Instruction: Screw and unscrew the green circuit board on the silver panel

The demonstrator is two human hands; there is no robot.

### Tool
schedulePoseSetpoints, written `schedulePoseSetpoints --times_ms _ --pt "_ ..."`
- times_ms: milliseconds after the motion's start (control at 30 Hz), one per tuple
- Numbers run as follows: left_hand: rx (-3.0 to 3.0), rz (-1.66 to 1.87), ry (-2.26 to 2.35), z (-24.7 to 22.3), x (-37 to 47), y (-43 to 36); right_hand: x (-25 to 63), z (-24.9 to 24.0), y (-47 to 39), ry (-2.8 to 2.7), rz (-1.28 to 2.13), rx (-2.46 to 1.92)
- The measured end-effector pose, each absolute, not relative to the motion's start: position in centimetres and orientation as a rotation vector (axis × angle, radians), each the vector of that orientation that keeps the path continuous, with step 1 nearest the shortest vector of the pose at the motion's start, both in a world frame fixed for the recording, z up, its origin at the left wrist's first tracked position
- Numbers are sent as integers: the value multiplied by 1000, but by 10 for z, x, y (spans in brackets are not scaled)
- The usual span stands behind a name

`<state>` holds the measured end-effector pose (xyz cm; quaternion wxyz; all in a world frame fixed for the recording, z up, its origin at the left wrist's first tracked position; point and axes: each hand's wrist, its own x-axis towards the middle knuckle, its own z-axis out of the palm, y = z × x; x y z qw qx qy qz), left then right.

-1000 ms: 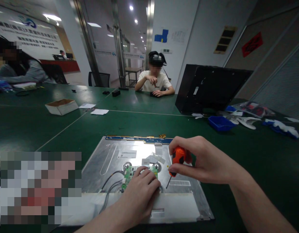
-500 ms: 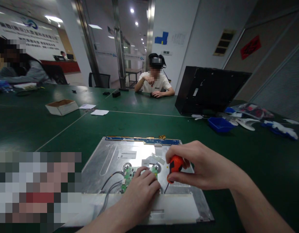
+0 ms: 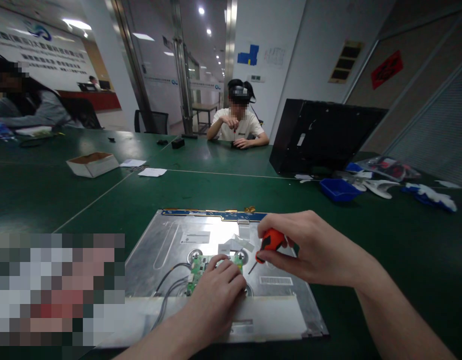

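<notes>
Near the middle of a silver metal panel (image 3: 161, 240), a green circuit board (image 3: 195, 277) lies with dark and grey cables running from its left side. My left hand (image 3: 225, 285) is over the board's right part, its bent fingers close together and holding it down; the fingertips and thumb are mostly hidden. In my right hand (image 3: 304, 247) is a screwdriver (image 3: 271, 241) with an orange and black handle, gripped between thumb and fingers. Its thin shaft slants down to the left, the tip just right of the board. I cannot tell whether the tip touches anything.
A blue strip board (image 3: 193, 213) runs along the panel's far edge. Beyond stand a black monitor housing (image 3: 324, 137), a blue tray (image 3: 339, 190) and an open cardboard box (image 3: 93, 165). Gloves (image 3: 431, 196) lie at right. Another person (image 3: 238, 120) sits across the green table.
My right hand has raised and tilted the screwdriver, so its tip has moved up and slightly left, and a barcode label is uncovered. My left hand has stayed on the board.
</notes>
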<state>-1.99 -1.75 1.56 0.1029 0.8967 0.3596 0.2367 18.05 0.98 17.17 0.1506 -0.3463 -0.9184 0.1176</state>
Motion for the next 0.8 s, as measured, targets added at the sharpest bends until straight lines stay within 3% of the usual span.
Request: schedulePoseSetpoints --times_ms 800 --pt "2595 651 1023 24 -21 -19 172 170 4 -2866 409 -887"
